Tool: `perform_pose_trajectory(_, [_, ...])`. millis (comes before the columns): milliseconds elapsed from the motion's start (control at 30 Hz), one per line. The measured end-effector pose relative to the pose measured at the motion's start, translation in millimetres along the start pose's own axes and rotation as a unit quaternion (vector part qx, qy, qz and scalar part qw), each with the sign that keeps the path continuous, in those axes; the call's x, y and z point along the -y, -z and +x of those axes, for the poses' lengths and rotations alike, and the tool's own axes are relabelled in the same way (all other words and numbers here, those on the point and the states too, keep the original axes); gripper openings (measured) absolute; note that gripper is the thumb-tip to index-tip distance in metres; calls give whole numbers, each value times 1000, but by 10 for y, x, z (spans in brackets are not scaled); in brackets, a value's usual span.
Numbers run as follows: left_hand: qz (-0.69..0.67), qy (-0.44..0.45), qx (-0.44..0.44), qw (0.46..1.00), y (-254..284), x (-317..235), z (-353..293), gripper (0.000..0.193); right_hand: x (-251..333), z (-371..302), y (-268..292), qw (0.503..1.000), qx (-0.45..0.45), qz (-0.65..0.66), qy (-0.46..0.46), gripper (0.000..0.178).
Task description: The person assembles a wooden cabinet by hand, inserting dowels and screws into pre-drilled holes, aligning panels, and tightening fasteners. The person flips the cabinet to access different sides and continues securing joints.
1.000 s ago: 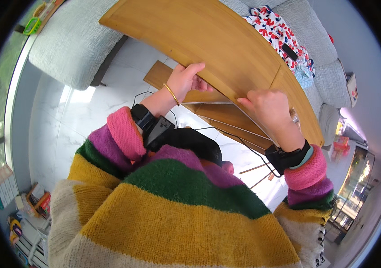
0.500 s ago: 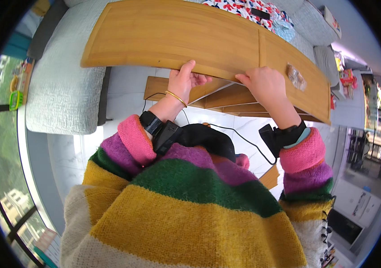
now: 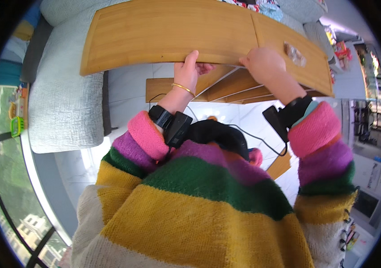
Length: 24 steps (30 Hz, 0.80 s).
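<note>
A long wooden table top (image 3: 168, 33) runs across the far side of the view. My left hand (image 3: 188, 73) grips its near edge, with the thumb on the upper face and the fingers curled under. Farther right, my right hand (image 3: 265, 64) is closed around the same edge, its fingers mostly hidden and slightly blurred. Below the edge, wooden boards (image 3: 235, 87) with pale strips spread over the floor. A gold bangle (image 3: 184, 89) circles my left wrist. Black strapped devices sit on both forearms, and a dark cable (image 3: 262, 148) hangs between them.
A small clear plastic packet (image 3: 294, 54) lies on the right part of the table top. A light grey sofa (image 3: 67, 111) stands at the left, beside a window. Another wooden piece (image 3: 280, 167) shows near my right sleeve. Patterned cloth lies behind the table.
The view has shifted, so the table and hands appear higher and my sleeves farther right. Both hands still grip the table top's near edge.
</note>
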<state>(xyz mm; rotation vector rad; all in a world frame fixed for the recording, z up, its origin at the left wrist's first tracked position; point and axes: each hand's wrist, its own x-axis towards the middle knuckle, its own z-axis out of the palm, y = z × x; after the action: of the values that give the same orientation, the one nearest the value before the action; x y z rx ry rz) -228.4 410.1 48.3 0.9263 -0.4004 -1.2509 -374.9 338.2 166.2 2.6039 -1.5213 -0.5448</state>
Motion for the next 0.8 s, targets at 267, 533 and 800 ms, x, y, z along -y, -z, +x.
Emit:
perform_pose_trajectory(267, [-42,7,-14,999,-17,12,-16,28,-102,112,136,989,82,-58,109,30])
perform_pose_trajectory(533, [-95,14,-20,995,-50,58,-65,27,-98,234,252,959,258,108,33,40])
perform_pose_trajectory(800, [-154,-1,-50,987,-136,49,-113,26,-25,209,263,867,328,324,-188,30])
